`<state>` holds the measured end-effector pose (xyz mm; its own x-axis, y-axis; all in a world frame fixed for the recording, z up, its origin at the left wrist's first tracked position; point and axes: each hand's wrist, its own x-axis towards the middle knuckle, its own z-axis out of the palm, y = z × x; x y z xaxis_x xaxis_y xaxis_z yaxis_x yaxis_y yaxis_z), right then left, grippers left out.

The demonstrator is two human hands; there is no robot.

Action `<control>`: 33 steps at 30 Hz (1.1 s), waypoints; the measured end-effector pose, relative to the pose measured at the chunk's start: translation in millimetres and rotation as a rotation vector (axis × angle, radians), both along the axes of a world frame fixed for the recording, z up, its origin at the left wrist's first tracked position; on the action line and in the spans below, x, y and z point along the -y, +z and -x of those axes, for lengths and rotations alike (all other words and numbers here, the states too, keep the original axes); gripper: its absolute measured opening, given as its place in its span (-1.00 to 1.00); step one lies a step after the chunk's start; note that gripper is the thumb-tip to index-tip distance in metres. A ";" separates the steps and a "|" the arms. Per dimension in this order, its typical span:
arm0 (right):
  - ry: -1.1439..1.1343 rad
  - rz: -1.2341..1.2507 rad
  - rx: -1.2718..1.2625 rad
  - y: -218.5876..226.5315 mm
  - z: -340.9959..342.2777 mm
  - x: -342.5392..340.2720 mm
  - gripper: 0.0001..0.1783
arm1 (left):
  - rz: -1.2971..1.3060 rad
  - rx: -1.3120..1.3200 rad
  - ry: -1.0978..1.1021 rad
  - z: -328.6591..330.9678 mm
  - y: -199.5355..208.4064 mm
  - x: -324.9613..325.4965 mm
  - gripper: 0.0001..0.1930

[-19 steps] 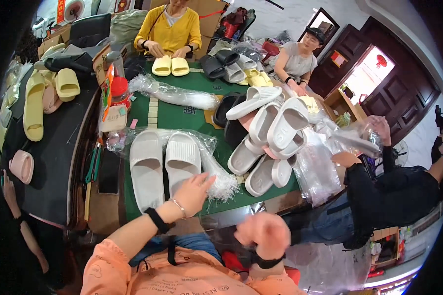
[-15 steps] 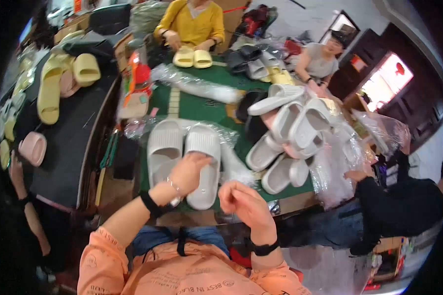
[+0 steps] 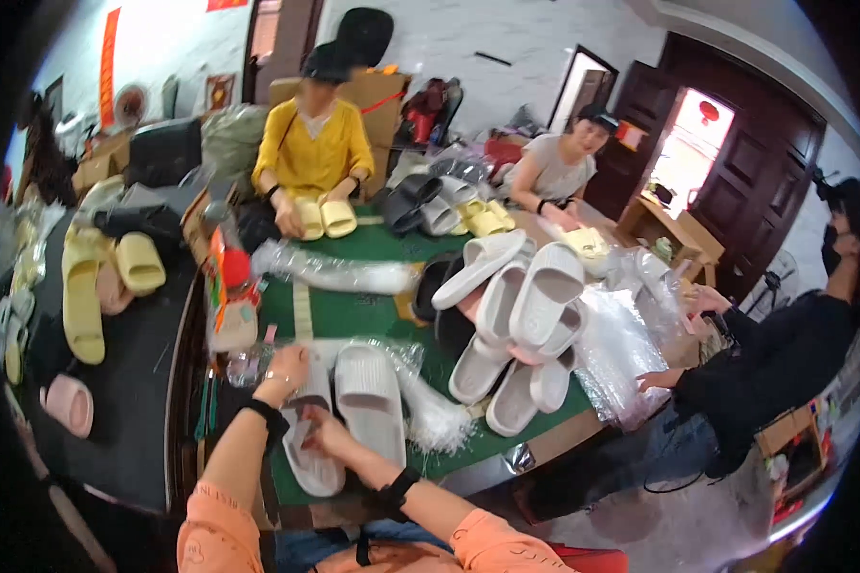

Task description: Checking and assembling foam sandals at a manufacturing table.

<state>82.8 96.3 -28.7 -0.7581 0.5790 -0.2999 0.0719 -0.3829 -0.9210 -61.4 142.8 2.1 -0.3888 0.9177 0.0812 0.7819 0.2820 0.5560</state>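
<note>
Two white slippers lie side by side on a clear plastic bag [image 3: 430,411] on the green table [image 3: 354,310] in front of me. My left hand [image 3: 285,371] curls over the far end of the left slipper [image 3: 311,463]. My right hand [image 3: 327,439] grips the same slipper at its inner edge, near the middle. The right slipper [image 3: 368,401] lies untouched beside it. Both wrists wear a black band, and my sleeves are orange.
A heap of white slippers [image 3: 521,325] and clear bags [image 3: 621,353] lies to the right. A red-capped bottle [image 3: 231,301] stands at the left. Yellow slippers [image 3: 86,296] lie on a dark side table. A person in yellow [image 3: 313,153] holds yellow slippers opposite; two more people are at the right.
My right hand has moved forward from near my body onto the left slipper. My left hand has slid to that slipper's far end. The view has tilted up.
</note>
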 end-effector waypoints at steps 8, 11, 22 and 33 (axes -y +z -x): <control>-0.149 -0.151 0.003 -8.9 37.7 -26.0 -0.85 | 0.190 -0.103 -0.084 -0.2 -12.5 -20.1 -0.59; -0.119 -0.066 -0.017 -15.4 46.5 -31.6 -0.81 | 0.224 -0.042 -0.043 -0.8 -9.2 -19.8 -0.59; -0.089 -0.194 -0.031 29.7 -17.4 17.2 -0.74 | -0.059 0.540 -0.010 30.5 -43.1 -28.5 -0.87; -0.105 -0.037 -0.524 80.0 -122.0 46.3 -0.66 | -0.365 0.785 0.087 6.8 11.8 -26.0 -0.87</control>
